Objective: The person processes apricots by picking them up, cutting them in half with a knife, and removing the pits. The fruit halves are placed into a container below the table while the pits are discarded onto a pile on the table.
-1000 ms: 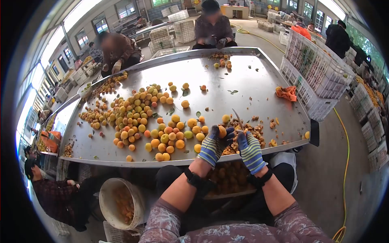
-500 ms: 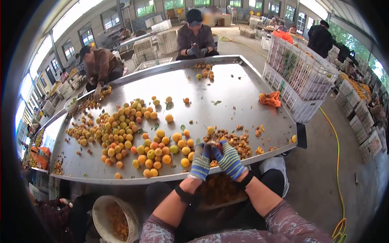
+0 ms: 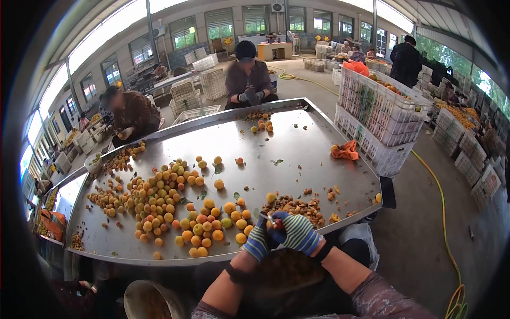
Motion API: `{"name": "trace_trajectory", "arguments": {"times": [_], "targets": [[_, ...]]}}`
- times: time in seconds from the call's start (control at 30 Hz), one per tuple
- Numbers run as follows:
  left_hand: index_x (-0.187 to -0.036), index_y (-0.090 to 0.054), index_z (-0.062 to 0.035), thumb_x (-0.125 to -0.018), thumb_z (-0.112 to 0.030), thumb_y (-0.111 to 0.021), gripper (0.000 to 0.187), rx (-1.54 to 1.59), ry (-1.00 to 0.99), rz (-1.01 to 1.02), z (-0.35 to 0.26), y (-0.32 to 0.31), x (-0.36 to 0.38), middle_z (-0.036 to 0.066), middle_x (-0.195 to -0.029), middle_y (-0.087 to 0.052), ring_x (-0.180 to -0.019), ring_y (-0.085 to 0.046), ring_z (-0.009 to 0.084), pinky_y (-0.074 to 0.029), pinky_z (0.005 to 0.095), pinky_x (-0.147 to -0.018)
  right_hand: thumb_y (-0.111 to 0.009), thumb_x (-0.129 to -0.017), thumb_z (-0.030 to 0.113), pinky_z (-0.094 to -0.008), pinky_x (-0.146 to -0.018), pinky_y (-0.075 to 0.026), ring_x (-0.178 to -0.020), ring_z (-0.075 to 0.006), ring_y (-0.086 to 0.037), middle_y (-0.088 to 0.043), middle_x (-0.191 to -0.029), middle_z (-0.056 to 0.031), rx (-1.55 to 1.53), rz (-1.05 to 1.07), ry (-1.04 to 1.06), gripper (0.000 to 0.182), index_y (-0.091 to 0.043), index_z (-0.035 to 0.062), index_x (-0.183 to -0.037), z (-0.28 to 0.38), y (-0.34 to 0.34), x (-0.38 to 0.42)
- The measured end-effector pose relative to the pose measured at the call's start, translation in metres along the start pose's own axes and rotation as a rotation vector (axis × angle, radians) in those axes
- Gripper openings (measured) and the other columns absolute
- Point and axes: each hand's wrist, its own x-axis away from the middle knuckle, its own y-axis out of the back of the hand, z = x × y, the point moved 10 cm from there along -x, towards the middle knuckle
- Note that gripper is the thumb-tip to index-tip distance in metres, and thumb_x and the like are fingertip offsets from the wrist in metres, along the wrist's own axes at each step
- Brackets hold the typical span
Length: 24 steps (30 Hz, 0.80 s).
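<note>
My left hand (image 3: 257,242) and my right hand (image 3: 300,234), both in blue-and-yellow striped gloves, meet at the near edge of the metal table (image 3: 255,175). My right fingers are closed around a small red tool (image 3: 275,224) with a pale metal tip pointing left. My left fingers are curled against that tip; what they hold is hidden. Behind the gloves lies a heap of brown apricot stones and scraps (image 3: 303,209), with one whole apricot (image 3: 271,198) at its left. Many yellow-orange apricots (image 3: 159,194) are spread to the left. Below my hands sits a dark, shadowed container (image 3: 287,271).
A bucket (image 3: 146,297) stands on the floor at lower left. Stacked white crates (image 3: 380,106) stand beyond the table's right edge, near an orange cloth (image 3: 345,150). Two people (image 3: 248,77) sit across the table. A yellow hose (image 3: 441,196) runs along the floor.
The view has tilted up, so the table appears lower. My hands have drawn back towards me from the heap, and the metal tip now shows. The person at far left has lifted a hand off the table.
</note>
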Motion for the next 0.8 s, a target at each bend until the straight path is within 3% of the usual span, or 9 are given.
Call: {"name": "trace_trajectory", "arguments": {"times": [0.07,0.13,0.2,0.33,0.4,0.43,0.6,0.73,0.8], "targets": [[-0.102,-0.056,-0.0048,-0.086,-0.047,-0.057,0.045,-0.018,0.032,0.009,0.001,0.000,-0.002,0.009,-0.093,-0.062,-0.084,-0.061,0.0191,-0.053,0.0304,-0.077,-0.066,-0.077,0.025,-0.0392,-0.056,-0.049,-0.062,-0.0334,-0.061,-0.062,-0.072,-0.0141,0.030,0.182,0.076,0.030,-0.056,0.0079,-0.099,0.011,-0.014,0.000],[-0.102,-0.056,-0.0042,-0.087,-0.047,-0.055,0.046,-0.023,-0.136,-0.038,-0.005,0.002,-0.003,0.009,-0.090,-0.062,-0.083,-0.061,0.0192,-0.053,0.0304,-0.077,-0.064,-0.079,0.025,-0.0406,-0.056,-0.049,-0.061,-0.0335,-0.060,-0.061,-0.070,-0.0140,0.052,0.184,0.098,0.030,-0.055,0.0091,-0.102,0.011,-0.016,0.000],[-0.102,-0.056,-0.0032,-0.088,-0.049,-0.051,0.048,-0.105,-0.195,-0.143,-0.010,0.020,-0.013,0.008,-0.089,-0.062,-0.083,-0.060,0.0193,-0.052,0.0306,-0.077,-0.059,-0.083,0.033,-0.0450,-0.055,-0.048,-0.062,-0.0374,-0.060,-0.061,-0.069,-0.0177,-0.025,0.163,0.009,0.029,-0.052,0.0066,-0.093,0.004,-0.018,0.000],[-0.092,-0.058,-0.0053,-0.090,-0.049,-0.048,0.045,-0.226,-0.478,-0.114,-0.036,0.024,-0.013,0.004,-0.080,-0.059,-0.071,-0.056,0.0143,-0.048,0.0289,-0.065,-0.058,-0.085,0.034,-0.0463,-0.055,-0.047,-0.062,-0.0384,-0.060,-0.060,-0.066,-0.0188,-0.030,0.149,-0.126,0.030,-0.049,0.0056,-0.091,-0.006,-0.034,0.004],[-0.078,-0.058,-0.0071,-0.092,-0.047,-0.046,0.044,-0.694,-0.764,-0.367,-0.063,-0.009,0.035,0.000,-0.068,-0.056,-0.061,-0.051,0.0109,-0.043,0.0281,-0.057,-0.057,-0.086,0.033,-0.0465,-0.054,-0.045,-0.062,-0.0394,-0.059,-0.059,-0.064,-0.0192,-0.152,0.018,-0.179,0.030,-0.049,0.0042,-0.090,-0.015,-0.036,0.006],[-0.077,-0.058,-0.0035,-0.094,-0.044,-0.042,0.047,-0.654,-0.830,-0.342,-0.068,-0.011,0.035,0.002,-0.069,-0.060,-0.060,-0.053,0.0112,-0.042,0.0268,-0.055,-0.057,-0.087,0.031,-0.0457,-0.054,-0.045,-0.063,-0.0398,-0.059,-0.059,-0.064,-0.0199,-0.237,-0.012,-0.207,0.029,-0.049,0.0034,-0.090,-0.012,-0.033,0.005],[-0.074,-0.059,-0.0034,-0.095,-0.044,-0.041,0.049,-0.852,-0.896,-0.376,-0.074,-0.029,0.048,0.002,-0.064,-0.059,-0.060,-0.053,0.0114,-0.043,0.0278,-0.056,-0.057,-0.086,0.029,-0.0448,-0.056,-0.046,-0.065,-0.0393,-0.059,-0.059,-0.067,-0.0206,-0.413,-0.093,-0.299,0.028,-0.049,0.0025,-0.091,-0.015,-0.037,0.006],[-0.082,-0.060,-0.0055,-0.095,-0.040,-0.040,0.042,-0.849,-0.797,-0.378,-0.072,-0.018,0.034,0.001,-0.067,-0.059,-0.060,-0.054,0.0114,-0.044,0.0269,-0.057,-0.058,-0.085,0.029,-0.0444,-0.054,-0.045,-0.062,-0.0382,-0.059,-0.058,-0.066,-0.0190,-0.219,-0.017,-0.246,0.028,-0.048,0.0037,-0.089,-0.010,-0.034,0.008],[-0.087,-0.059,-0.0072,-0.094,-0.038,-0.040,0.036,-0.425,-0.556,-0.332,-0.051,0.053,-0.012,0.002,-0.074,-0.060,-0.067,-0.056,0.0132,-0.046,0.0287,-0.063,-0.059,-0.084,0.030,-0.0446,-0.053,-0.045,-0.061,-0.0384,-0.058,-0.058,-0.065,-0.0188,-0.043,0.123,-0.128,0.028,-0.048,0.0048,-0.087,0.000,-0.034,0.001]]}}
